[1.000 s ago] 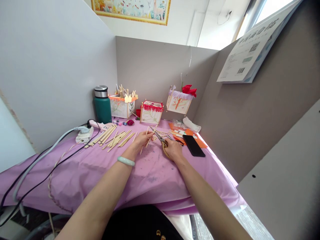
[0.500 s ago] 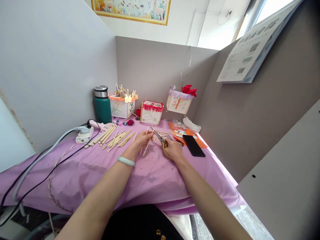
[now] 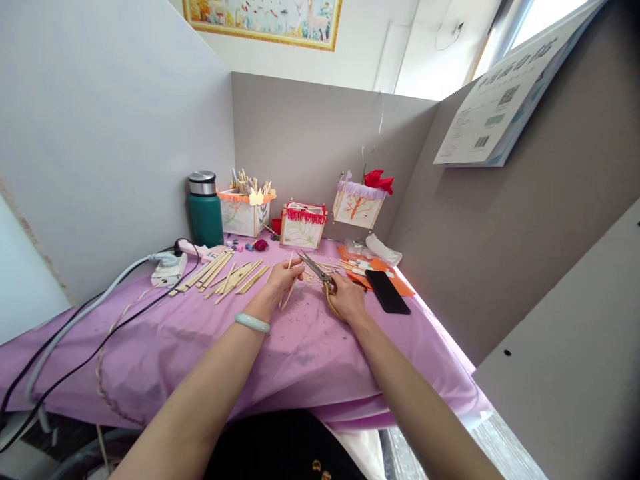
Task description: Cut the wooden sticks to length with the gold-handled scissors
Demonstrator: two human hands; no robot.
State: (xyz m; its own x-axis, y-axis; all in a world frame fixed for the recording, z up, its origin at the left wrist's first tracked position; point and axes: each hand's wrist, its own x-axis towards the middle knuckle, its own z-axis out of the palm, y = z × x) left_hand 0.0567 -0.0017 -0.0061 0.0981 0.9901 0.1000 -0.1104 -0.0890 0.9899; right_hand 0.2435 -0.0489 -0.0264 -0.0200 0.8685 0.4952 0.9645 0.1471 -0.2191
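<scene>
My left hand (image 3: 284,280) is closed around thin wooden sticks (image 3: 289,296), which poke out above and below the fingers; I cannot tell exactly how many. In my right hand (image 3: 347,297) is a pair of scissors (image 3: 316,268) with golden handles, its blades pointing up and left toward the left hand. The blade tips lie close to the left fingertips, with the sticks just apart from them. To the left, several loose wooden sticks (image 3: 240,279) lie spread on the purple tablecloth (image 3: 300,360).
A green bottle (image 3: 205,213) stands back left, beside a box of sticks (image 3: 245,217). A red-fringed box (image 3: 303,225) stands centre back; a purple-fringed box (image 3: 359,203) hangs right. A black phone (image 3: 387,291) lies at right. Cables (image 3: 100,293) run from a power strip (image 3: 169,270).
The sticks in my left hand have turned more upright and drawn closer together, shifting slightly left, away from the scissor blades. My right hand has barely moved.
</scene>
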